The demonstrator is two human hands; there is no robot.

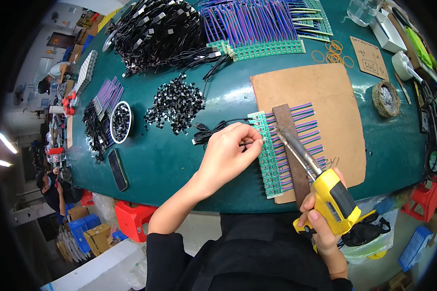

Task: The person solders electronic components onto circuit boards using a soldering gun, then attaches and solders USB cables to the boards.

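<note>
Green workbench (pixel 179 165): left hand (pixel 228 153) pinches thin wire (pixel 247 143) at circuit strip (pixel 269 160); right hand (pixel 323 223) fist-grips yellow soldering gun (pixel 327 194).

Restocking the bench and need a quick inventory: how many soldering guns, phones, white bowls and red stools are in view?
Yellow soldering gun: 1
Black phone: 1
White bowl: 1
Red stools: 2, plus possibly a third glimpsed behind at left
Total: 5

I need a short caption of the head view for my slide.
Left hand feeds a wire to green boards while right hand aims a yellow soldering gun.
</note>
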